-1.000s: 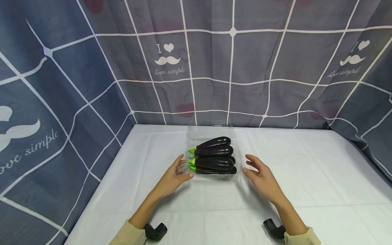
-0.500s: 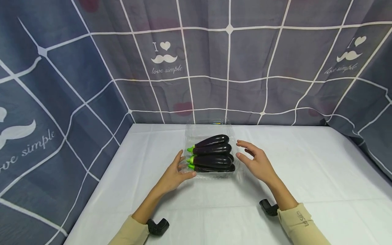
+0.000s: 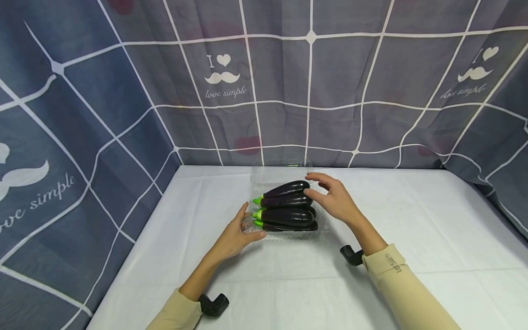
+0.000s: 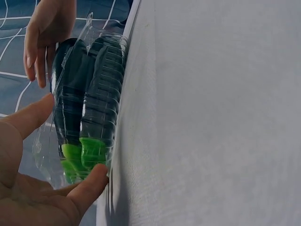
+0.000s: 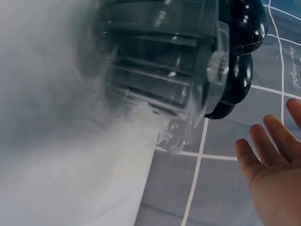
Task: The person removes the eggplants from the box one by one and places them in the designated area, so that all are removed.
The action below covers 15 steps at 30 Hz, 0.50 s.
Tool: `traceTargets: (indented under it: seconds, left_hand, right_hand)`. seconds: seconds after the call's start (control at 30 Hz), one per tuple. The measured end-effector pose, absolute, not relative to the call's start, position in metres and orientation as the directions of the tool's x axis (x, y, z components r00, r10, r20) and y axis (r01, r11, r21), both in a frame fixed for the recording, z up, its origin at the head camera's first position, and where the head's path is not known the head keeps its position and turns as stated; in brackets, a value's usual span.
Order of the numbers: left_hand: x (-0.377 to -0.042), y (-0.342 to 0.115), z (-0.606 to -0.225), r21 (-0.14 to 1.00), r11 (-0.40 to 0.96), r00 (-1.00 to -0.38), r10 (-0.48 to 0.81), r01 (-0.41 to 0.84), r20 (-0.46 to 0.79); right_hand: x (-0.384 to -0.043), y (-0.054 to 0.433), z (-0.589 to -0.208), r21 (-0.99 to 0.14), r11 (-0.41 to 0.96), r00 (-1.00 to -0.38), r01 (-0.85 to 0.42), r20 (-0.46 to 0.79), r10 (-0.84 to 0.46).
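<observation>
Several dark purple eggplants (image 3: 286, 216) with green stem ends lie side by side in a clear plastic clamshell box (image 3: 264, 175), green ends to the left. The box's lid is folded back, away from me. My left hand (image 3: 233, 238) is at the left end of the box, thumb near the front corner; in the left wrist view its thumb tip (image 4: 96, 176) is right at the box wall. My right hand (image 3: 332, 199) is over the back right of the box, fingers extended, fingertips by the rounded ends of the rear eggplants. In the right wrist view, its palm faces up and nothing is in it.
A white cloth (image 3: 412, 220) covers the table. A grey checked curtain (image 3: 280, 91) hangs along the back and sides, close behind the box lid. Black wrist-worn devices (image 3: 213, 305) show under both forearms.
My right hand has moved left and away from me, from beside the box to over its back right part. My left hand has shifted slightly along the box's left end. The eggplants stay put.
</observation>
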<state>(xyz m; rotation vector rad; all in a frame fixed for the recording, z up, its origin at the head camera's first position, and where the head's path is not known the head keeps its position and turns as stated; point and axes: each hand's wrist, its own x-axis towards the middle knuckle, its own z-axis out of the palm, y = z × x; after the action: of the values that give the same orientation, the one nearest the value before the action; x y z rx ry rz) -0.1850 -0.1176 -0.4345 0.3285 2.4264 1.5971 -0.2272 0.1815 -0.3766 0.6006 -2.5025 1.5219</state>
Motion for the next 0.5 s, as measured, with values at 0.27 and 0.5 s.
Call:
traceTargets:
  seconds: [0.27, 0.5]
  left_hand:
    - [-0.184, -0.118, -0.437, 0.937, 0.344, -0.950, 0.307, 0.064, -0.048]
    - [-0.185, -0.117, -0.437, 0.941, 0.332, -0.949, 0.312, 0.062, -0.048]
  right_hand:
    - [-0.245, 0.164, -0.370, -0.797, 0.469, -0.917, -0.381, 0.260, -0.302]
    - [-0.255, 0.158, -0.371, -0.772, 0.481, -0.899, -0.417, 0.269, -0.346]
